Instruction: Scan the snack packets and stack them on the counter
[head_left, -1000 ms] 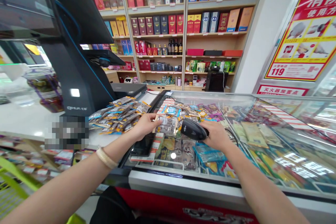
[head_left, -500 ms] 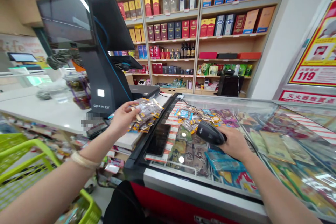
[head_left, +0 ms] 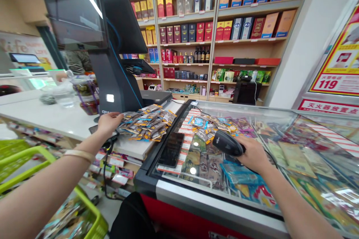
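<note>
My right hand (head_left: 254, 153) is closed round a black handheld barcode scanner (head_left: 228, 143), held above the glass lid of a chest freezer (head_left: 218, 194). Under and behind the scanner head, small snack packets (head_left: 206, 125) lie on the glass. On the left, my left hand (head_left: 110, 124) is at the near-left edge of a heap of clear and orange snack packets (head_left: 150, 123) on the white counter (head_left: 56, 115). Its fingers reach toward the heap, with no packet plainly gripped; the fingertips are partly hard to make out. A black phone (head_left: 172, 149) rests on the freezer's left edge.
A black cash-register screen (head_left: 75, 18) stands on the counter behind my left hand. A green basket (head_left: 92, 209) holding packets is at lower left. Tied jars (head_left: 88, 95) stand left of the register. Shelves of boxed bottles (head_left: 182, 33) line the back.
My left hand has drawn back left from the top of the packet heap, and more of the heap shows. My right hand keeps the scanner in nearly the same place.
</note>
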`<state>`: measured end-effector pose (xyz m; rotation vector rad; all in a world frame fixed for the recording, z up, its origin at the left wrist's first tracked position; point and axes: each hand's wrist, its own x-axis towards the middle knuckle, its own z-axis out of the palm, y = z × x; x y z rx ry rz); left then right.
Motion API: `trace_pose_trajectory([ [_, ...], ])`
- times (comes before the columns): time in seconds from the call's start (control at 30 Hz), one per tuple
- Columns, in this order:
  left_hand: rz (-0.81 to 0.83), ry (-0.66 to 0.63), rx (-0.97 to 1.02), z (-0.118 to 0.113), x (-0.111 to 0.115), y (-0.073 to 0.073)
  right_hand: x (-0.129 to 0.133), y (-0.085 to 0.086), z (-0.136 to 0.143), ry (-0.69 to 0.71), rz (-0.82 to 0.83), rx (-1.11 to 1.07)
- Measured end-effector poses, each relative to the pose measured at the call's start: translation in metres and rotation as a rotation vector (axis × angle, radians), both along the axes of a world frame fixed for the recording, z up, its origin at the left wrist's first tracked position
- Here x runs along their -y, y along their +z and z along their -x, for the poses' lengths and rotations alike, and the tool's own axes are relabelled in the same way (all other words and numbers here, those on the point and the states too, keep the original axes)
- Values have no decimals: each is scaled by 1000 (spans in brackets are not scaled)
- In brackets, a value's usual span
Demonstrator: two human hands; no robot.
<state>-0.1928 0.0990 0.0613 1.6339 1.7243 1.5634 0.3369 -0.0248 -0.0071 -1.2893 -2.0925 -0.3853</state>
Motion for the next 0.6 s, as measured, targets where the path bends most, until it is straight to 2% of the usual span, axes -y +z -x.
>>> trace_pose_trajectory([
  [0.1, 114, 329, -171, -1, 0, 1, 0, 1, 0, 0, -13, 6],
  [0.17, 77, 370, -237, -10, 5, 6, 1, 2, 1, -1, -17, 1],
  [0.27, -152, 348, -364, -39, 16, 16, 1, 3, 1, -11, -18, -18],
  [0.33, -273, 263, -486, -68, 22, 20, 1, 3, 1, -23, -23, -33],
  [0.4, -338, 91, -578, -103, 23, 19, 1, 4, 1, -30, -25, -42],
  [0.5, -267, -239, -654, -158, 15, 7, 1, 5, 2, -36, -26, -43],
  [0.6, -113, -436, -750, -208, -1, -13, 1, 6, 3, -38, -38, -43],
])
